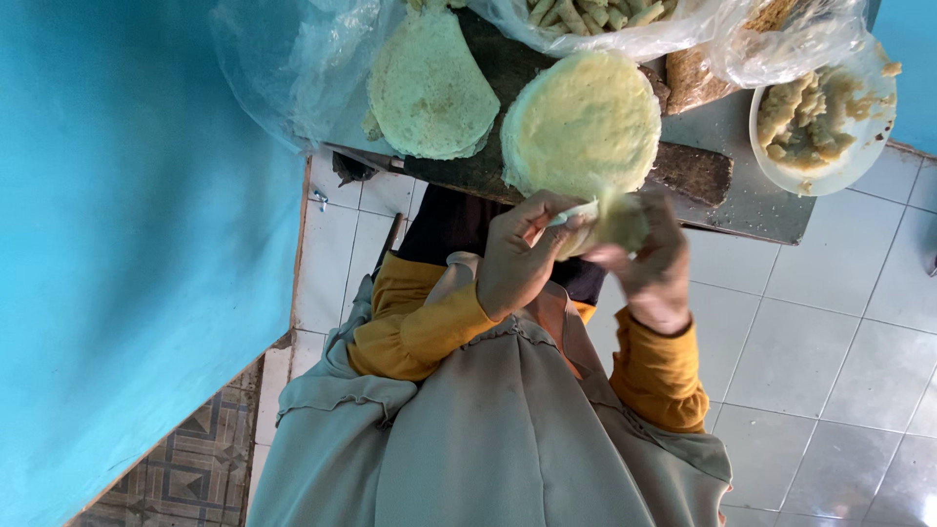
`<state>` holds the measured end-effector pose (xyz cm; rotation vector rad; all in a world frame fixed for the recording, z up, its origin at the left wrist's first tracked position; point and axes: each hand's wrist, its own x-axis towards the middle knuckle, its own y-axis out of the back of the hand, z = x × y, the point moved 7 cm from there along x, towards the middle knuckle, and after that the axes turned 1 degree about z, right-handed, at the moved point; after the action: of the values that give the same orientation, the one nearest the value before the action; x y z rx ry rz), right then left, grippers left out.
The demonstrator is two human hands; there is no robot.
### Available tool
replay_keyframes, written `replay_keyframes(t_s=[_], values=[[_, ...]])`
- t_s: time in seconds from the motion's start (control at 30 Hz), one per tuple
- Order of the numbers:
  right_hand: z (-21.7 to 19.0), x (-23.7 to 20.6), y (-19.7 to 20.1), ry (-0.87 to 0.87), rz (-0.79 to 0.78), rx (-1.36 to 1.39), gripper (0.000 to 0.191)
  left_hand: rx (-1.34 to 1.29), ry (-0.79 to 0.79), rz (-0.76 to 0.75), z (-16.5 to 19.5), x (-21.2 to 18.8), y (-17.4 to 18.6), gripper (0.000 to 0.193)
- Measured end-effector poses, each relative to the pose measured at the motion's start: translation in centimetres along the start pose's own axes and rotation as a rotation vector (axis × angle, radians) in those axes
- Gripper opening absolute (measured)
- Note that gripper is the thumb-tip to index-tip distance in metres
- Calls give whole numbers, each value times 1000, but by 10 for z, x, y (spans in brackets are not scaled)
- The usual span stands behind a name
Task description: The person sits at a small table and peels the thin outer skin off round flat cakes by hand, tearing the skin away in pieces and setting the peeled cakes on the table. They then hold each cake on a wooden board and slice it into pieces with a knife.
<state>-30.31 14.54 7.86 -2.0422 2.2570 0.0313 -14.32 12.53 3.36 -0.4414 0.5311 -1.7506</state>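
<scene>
Holding: the left hand (522, 256) is curled shut around a thin white strip (576, 212); what that strip is cannot be made out.
Gripping: the right hand (652, 265) is closed on a small pale dough lump (621, 221), its fingers covering most of it.
Dough lump position: between both hands, at the near edge of the round dough disc (583, 122), touching it or just in front; which one is unclear.
Disc support: a dark board (695, 172) on the grey worktop (756, 207), largely hidden under the dough.
Second disc: a flatter pale round (429, 88) to the left, partly under clear plastic.
Cut off at top: a plastic bag of pale sticks (595, 12), only its lower part showing.
Right side: a white plate of lumpy mash (822, 125), its rim overlapped by another bag.
Blocked: yellow sleeves (415, 327) and grey cloth cover the wrists and lap.
</scene>
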Motion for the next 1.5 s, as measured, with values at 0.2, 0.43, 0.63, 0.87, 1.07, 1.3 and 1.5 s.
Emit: replay_keyframes(t_s=[0.2,0.43,0.63,0.87,1.07,1.3,1.5], values=[[-5,0,24,-5,290,115,11,59,-12,149,-20,-8,30,16],[-2,-1,2,97,58,110,10,79,154,-129,-27,-1,7,42],[-8,-5,26,30,256,14,19,189,291,15,-32,0,10,29],[-9,5,21,67,184,98,23,-138,40,2,-32,3,3,24],[-6,4,53,123,381,-11,13,-64,-101,247,-28,-7,24,27],[-25,0,103,260,546,130,15,-415,-140,387,-18,-13,58,21],[-65,14,82,148,339,99,16,-103,-91,218,35,-6,106,21]])
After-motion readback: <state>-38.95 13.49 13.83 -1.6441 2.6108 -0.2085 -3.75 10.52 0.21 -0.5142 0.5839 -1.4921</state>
